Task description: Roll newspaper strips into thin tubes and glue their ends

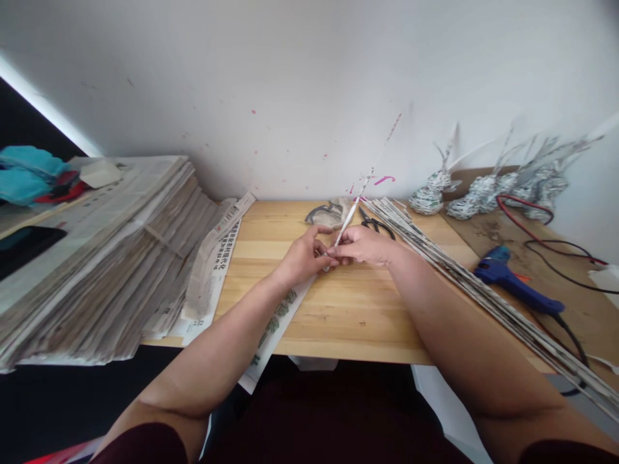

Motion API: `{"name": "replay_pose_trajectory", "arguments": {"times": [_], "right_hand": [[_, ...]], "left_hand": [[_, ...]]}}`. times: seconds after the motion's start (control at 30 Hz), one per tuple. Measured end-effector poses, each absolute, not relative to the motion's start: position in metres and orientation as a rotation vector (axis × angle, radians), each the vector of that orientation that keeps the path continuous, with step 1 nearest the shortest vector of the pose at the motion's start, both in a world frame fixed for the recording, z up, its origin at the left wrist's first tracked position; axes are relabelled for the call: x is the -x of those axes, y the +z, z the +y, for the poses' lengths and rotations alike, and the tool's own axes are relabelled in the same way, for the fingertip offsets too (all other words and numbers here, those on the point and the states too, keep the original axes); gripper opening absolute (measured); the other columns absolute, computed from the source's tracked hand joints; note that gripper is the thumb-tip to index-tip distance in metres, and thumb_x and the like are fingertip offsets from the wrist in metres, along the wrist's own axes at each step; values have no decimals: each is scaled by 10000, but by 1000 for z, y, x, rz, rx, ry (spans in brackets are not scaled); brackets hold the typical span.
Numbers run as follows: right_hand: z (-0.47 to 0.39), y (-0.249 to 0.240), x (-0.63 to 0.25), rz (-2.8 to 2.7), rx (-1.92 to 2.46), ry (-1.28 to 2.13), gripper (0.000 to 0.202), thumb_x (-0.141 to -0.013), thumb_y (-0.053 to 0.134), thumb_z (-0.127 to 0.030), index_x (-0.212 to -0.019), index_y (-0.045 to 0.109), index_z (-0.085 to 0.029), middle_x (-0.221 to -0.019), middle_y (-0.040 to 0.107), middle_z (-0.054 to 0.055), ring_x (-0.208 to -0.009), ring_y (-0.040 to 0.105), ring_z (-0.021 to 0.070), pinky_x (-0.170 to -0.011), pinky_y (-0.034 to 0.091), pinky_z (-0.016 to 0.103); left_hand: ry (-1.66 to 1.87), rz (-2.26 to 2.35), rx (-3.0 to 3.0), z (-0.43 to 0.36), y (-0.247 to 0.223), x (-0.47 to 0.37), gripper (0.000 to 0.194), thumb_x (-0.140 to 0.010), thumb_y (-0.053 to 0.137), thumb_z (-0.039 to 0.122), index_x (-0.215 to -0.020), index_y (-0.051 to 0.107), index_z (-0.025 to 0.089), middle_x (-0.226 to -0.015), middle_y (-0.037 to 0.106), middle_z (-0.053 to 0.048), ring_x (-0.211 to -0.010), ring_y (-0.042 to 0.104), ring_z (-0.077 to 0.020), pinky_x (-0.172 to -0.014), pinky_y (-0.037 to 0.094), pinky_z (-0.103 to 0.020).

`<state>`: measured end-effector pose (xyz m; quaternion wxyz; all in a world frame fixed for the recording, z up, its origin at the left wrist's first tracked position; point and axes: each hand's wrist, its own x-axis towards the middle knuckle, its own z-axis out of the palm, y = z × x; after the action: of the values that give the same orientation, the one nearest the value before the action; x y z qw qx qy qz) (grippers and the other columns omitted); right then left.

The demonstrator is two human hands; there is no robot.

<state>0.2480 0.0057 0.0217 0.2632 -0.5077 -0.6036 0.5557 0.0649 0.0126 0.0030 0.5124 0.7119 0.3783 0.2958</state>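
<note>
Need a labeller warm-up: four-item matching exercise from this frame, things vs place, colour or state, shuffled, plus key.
Things:
1. glue gun
2. paper tube
3. newspaper stack
4. scissors

Place, colour or state:
A. left side of the view
B. black-handled
C. mostly blue
D. held in the fingers

Pairs: 1-C, 2-D, 3-A, 4-B

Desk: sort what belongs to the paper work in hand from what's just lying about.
In the job:
- paper tube, held by left hand and right hand
- strip, running down from the hands
- probably newspaper stack and tube bundle

Lying about, seemingly:
- scissors
- glue gun
- paper figures
- what looks like a phone
</note>
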Motion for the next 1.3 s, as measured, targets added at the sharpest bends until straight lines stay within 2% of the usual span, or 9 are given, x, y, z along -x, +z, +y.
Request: {"name": "replay_pose_trajectory", "arguments": {"times": [0.23,0.37,0.5,0.57,0.63,0.73,0.9,1.13,1.3], "right_hand": [[16,13,-251,-1494,1454,1175,248,-703,770,-365,-756,674,-142,-587,628,12,-521,541,97,-478,377,217],[18,13,-249,-1334,1494,1062,244,-711,759,-366,-699,658,-144,-562,617,15,-506,540,99,-460,366,217],[18,13,-238,-1084,1407,1069,258,-710,754,-346,-625,596,-161,-534,572,-1,-483,509,84,-407,299,201],[18,11,-231,-970,1336,1128,292,-688,767,-357,-602,562,-167,-549,560,-6,-477,492,78,-377,249,196],[18,9,-223,-905,1274,1186,327,-645,794,-384,-604,550,-171,-563,557,-9,-476,487,79,-363,225,195],[15,5,-213,-873,1221,1211,355,-593,819,-419,-636,567,-173,-584,566,-11,-501,494,84,-372,251,192],[8,7,-205,-896,1195,1174,375,-610,792,-466,-612,547,-183,-578,542,-20,-525,472,84,-419,318,198],[4,11,-199,-1022,1292,1134,358,-703,688,-539,-749,568,-205,-711,628,39,-670,583,158,-480,396,240],[-6,13,-196,-1157,1374,1300,382,-810,571,-585,-782,563,-204,-671,600,23,-508,519,115,-381,275,232]], "left_hand": [[477,1055,-1861,28,35,-37,534,-669,758,220,-1174,588,200,-665,643,15,-513,602,-143,-495,440,-227],[175,1249,-2006,58,75,8,487,-609,797,176,-1082,681,206,-724,678,-16,-574,634,-178,-598,483,-288],[737,1861,-2373,59,106,37,470,-639,774,86,-1093,670,150,-910,689,-66,-1026,619,-299,-944,417,-419],[1227,1794,-2450,41,104,32,363,-777,710,204,-1133,651,163,-1109,661,-85,-1210,510,-321,-1028,352,-437],[1273,1568,-2287,18,88,10,207,-864,628,356,-956,701,186,-992,688,-68,-1018,605,-249,-931,430,-399],[685,1097,-1673,-10,46,-36,264,-902,564,355,-801,706,157,-760,691,-62,-694,640,-167,-709,513,-341],[864,837,-769,-16,1,-85,124,-774,711,119,-894,684,118,-772,680,-31,-636,621,-72,-663,526,-210],[1148,786,-578,-1,5,-87,197,-729,790,214,-851,657,136,-719,660,2,-617,597,-55,-566,476,-148],[1207,815,-662,7,0,-76,269,-680,818,282,-792,632,123,-678,639,11,-573,577,-58,-565,466,-177]]}}
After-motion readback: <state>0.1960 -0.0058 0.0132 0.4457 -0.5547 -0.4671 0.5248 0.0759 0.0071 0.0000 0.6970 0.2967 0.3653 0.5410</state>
